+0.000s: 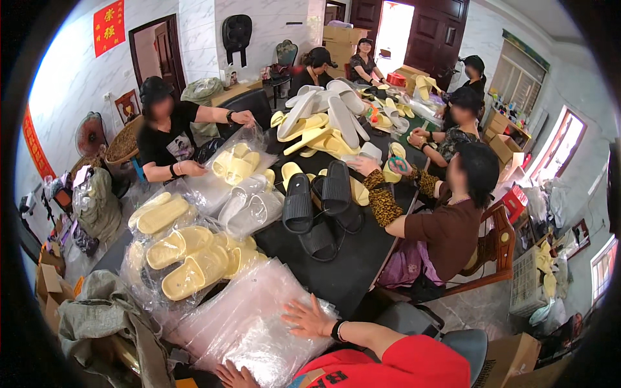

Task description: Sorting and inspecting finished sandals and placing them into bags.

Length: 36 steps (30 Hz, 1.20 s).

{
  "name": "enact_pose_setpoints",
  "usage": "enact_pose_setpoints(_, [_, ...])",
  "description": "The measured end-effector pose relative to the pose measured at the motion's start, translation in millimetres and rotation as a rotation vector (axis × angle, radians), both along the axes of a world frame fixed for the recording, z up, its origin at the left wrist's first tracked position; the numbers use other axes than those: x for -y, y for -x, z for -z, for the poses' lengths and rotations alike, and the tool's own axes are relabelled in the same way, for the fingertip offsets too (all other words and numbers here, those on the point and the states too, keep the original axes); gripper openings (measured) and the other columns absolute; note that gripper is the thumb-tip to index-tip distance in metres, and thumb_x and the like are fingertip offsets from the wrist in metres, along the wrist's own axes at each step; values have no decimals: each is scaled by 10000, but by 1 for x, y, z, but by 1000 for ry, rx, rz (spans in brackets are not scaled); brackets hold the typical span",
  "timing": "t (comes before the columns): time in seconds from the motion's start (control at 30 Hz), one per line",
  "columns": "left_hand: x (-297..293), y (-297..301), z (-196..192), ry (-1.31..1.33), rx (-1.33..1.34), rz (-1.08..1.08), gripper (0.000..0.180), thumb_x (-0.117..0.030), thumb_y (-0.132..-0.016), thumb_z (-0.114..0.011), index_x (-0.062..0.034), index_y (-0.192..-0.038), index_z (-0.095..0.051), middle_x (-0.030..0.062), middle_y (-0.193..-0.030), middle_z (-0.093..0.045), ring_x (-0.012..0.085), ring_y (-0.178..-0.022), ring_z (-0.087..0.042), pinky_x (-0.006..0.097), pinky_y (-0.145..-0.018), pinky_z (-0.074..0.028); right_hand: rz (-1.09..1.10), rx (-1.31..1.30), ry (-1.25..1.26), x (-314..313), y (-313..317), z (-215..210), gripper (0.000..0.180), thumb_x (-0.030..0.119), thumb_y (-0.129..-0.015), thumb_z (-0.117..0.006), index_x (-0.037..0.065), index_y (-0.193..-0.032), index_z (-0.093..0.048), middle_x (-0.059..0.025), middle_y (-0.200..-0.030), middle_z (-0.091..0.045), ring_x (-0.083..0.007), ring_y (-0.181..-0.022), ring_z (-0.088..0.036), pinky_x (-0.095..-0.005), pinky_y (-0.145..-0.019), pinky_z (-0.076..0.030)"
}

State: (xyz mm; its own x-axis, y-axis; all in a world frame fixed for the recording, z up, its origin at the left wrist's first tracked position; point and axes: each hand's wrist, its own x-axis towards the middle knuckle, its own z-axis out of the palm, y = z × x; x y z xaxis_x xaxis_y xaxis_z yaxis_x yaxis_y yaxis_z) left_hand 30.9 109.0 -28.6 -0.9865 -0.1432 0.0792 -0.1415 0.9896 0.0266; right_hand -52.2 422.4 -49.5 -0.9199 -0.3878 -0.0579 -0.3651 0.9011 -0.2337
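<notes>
A stack of clear plastic bags point(249, 326) lies at the near edge of the dark surface point(349, 265). Bagged yellow slippers point(187, 258) sit just beyond it. A red square sign point(108, 26) hangs on the left wall, brown cardboard boxes point(341, 33) stand by the far door, another box point(511, 359) at lower right

Pale yellow foam slippers point(184, 257) in clear plastic bags lie at lower left on the black surface point(352, 258). Black rubber slippers point(317, 194) sit mid-frame, white ones point(343, 110) above. Red sleeve point(414, 362) at bottom; leopard-print sleeve point(381, 200) at centre.
</notes>
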Motion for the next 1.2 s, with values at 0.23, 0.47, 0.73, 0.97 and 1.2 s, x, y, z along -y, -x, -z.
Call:
enact_pose_setpoints(0.23, [48, 9, -2, -757, -316, -458, 647, -421, -909, -475, 26, -1339, -289, 257, -1329, -353, 387, -1182, -396, 473, -967, -350, 277, -84, 601, -29, 24, -4, 690, 528, -826, -507, 208, -1396, -287, -112, -1425, -289, -282, -1332, -241, -552, -1041, -149])
enact_pose_setpoints(0.47, [28, 22, -40, -1294, 0, -584, 731, -378, -919, -486, 11, -1408, -107, 225, -1418, -249, 343, -1218, -361, 426, -980, -351, 484, 368, 716, -47, 37, -8, 797, 520, -838, -507, 90, -1421, -173, -184, -1432, -249, -329, -1313, -262, -393, -1055, -246])
enact_pose_setpoints(0.73, [51, 30, -6, -1486, 162, -405, 794, -342, -849, -615, 52, -1379, -174, 183, -1327, -394, 258, -1092, -457, 353, -884, -426, 449, 367, 643, -44, 40, -5, 875, 523, -803, -557, 61, -1422, -145, -221, -1427, -233, -374, -1307, -252, -421, -1062, -231])
enact_pose_setpoints(0.97, [33, 46, -50, -1515, 269, -442, 732, -320, -855, -595, 32, -1375, -218, 175, -1322, -395, 273, -1117, -454, 360, -879, -432, 464, 379, 674, -46, 40, -6, 936, 515, -769, -603, 71, -1426, -106, -243, -1420, -231, -385, -1299, -265, -426, -1055, -242])
enact_pose_setpoints(1.2, [28, 51, -47, -1551, 281, -520, 709, -315, -852, -597, -11, -1382, -238, 150, -1336, -386, 271, -1129, -447, 359, -885, -432, 465, 387, 703, -47, 40, -4, 962, 523, -760, -609, 67, -1426, -85, -239, -1424, -221, -371, -1312, -246, -403, -1064, -228])
